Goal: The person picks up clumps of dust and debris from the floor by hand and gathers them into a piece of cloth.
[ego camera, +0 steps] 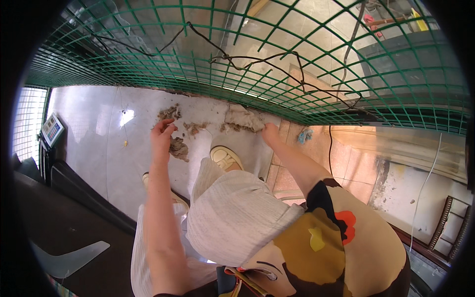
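Observation:
My left hand (162,136) hovers over the floor with its fingers loosely curled and apart; nothing shows between them. Just beyond it lies a dark grey-brown clump of fibre (170,112), perhaps fur or wool. A second matted clump (179,149) rests just right of that wrist. My right hand (270,133) has its fingers closed at the right end of a pale, ragged fibrous mat (243,118), which lies on the floor beside the green wire mesh. Looser brownish tufts (196,128) are scattered between the two hands.
A green wire mesh panel (237,61) with dark twisted wire runs across the front. A digital scale (52,130) stands at left, near a dark padded seat (74,215). Crumpled blue material (305,136) lies on the tiles. A black cable (330,152) hangs at right.

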{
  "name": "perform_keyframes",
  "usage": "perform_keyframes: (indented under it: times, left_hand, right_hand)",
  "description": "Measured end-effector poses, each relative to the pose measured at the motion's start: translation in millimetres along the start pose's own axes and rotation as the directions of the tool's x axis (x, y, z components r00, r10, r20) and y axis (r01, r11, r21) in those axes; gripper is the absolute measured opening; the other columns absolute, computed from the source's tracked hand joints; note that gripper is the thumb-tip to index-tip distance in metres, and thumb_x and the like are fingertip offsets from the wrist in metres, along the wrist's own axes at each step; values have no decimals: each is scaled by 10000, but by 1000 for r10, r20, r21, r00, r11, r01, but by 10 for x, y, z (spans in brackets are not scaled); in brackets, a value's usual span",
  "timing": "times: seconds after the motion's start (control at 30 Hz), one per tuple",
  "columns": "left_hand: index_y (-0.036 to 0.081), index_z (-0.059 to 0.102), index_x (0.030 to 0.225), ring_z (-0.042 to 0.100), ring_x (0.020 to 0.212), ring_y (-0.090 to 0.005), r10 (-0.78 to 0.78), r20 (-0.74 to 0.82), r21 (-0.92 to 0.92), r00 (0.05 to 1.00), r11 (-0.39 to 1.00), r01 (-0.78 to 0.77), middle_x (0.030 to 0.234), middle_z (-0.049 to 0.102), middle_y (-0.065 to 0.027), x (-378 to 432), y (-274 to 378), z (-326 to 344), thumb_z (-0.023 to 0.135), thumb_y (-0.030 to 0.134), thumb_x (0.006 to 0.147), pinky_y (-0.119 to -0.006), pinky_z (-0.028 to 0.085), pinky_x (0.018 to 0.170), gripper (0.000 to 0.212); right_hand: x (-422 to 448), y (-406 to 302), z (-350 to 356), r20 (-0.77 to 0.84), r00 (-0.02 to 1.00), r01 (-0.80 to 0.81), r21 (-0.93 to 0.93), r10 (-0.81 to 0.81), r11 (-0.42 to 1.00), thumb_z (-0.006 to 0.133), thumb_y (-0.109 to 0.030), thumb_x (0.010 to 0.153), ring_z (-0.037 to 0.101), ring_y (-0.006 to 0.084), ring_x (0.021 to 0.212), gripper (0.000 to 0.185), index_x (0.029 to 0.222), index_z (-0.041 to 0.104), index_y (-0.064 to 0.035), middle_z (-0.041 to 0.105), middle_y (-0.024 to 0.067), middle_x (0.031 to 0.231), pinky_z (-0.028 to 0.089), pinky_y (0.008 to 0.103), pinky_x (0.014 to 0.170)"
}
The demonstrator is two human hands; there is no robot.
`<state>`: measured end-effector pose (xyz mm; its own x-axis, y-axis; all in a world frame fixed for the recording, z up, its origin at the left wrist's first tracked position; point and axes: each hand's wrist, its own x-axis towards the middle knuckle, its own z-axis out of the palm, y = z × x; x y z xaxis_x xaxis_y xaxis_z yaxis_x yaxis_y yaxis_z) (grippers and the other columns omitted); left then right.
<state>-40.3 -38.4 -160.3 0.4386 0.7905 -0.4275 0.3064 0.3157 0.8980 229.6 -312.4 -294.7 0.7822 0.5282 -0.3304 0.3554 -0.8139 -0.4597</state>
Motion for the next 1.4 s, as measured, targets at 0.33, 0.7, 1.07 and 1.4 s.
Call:
perform_keyframes:
  times: [0.33,0.7,1.07,1.4]
  left_hand:
    - [12,619,1063,445,656,-50,131,14,416,991,901,-125,778,601,4,-106,1270,-957,545,99,842,-207,338,584,248]
    - [10,607,1073,360,566,-12,62,74,359,995,930,-85,765,579,11,-608,1507,-1091,544,114,859,-184,287,511,247]
    - [8,607,1074,377,589,-20,24,109,311,994,949,-57,766,573,17,-490,1215,-1007,550,108,852,-189,296,520,249]
    - [-4,603,1077,364,580,-25,-9,110,320,994,947,-26,764,556,20,-521,1226,-969,548,111,841,-186,286,509,268]
  right_hand:
    - [-295,534,-535,4,999,-44,-75,44,996,506,-92,785,596,415,854,187,933,584,-8,611,265,854,468,487,724]
    - [168,-219,300,-163,980,-110,26,113,994,551,-92,741,603,432,833,173,825,643,28,638,255,870,485,484,748]
    - [247,421,42,-18,972,-235,-16,235,972,550,-68,774,619,388,779,123,786,632,23,638,234,806,491,464,670]
    - [115,-140,279,-57,997,-66,-99,61,993,567,-105,756,613,402,806,137,784,655,-5,635,247,839,490,466,691]
